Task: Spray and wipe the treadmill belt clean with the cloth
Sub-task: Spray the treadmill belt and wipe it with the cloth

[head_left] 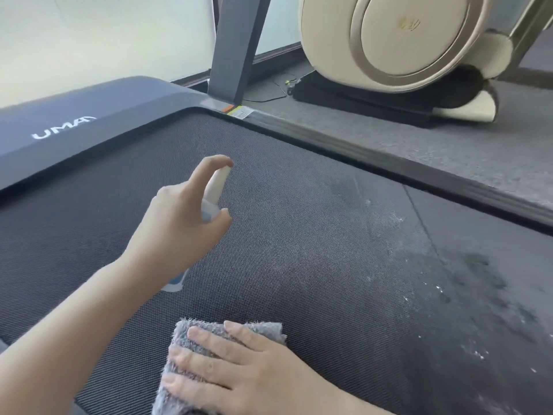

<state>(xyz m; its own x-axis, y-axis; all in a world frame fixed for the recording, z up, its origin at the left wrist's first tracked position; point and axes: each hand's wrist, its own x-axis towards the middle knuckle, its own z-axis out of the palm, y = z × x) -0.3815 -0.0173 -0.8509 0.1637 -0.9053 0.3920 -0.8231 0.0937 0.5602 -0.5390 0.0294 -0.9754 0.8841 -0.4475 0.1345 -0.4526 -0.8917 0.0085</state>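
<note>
The dark textured treadmill belt (pixel 314 235) fills most of the view, with white dust and wet specks on its right part. My left hand (pixel 179 223) holds a small white and blue spray bottle (pixel 216 187) above the belt's middle, index finger on the nozzle top. My right hand (pixel 227 366) lies flat, fingers spread, on a folded grey fluffy cloth (pixel 209 333) pressed to the belt near the bottom edge.
The grey motor cover (pixel 89 115) with white lettering lies at the far left. A grey upright post (pixel 236 46) rises at the belt's far corner. The side rail (pixel 389 163) runs along the right, beside grey carpet and a cream massage chair (pixel 404 40).
</note>
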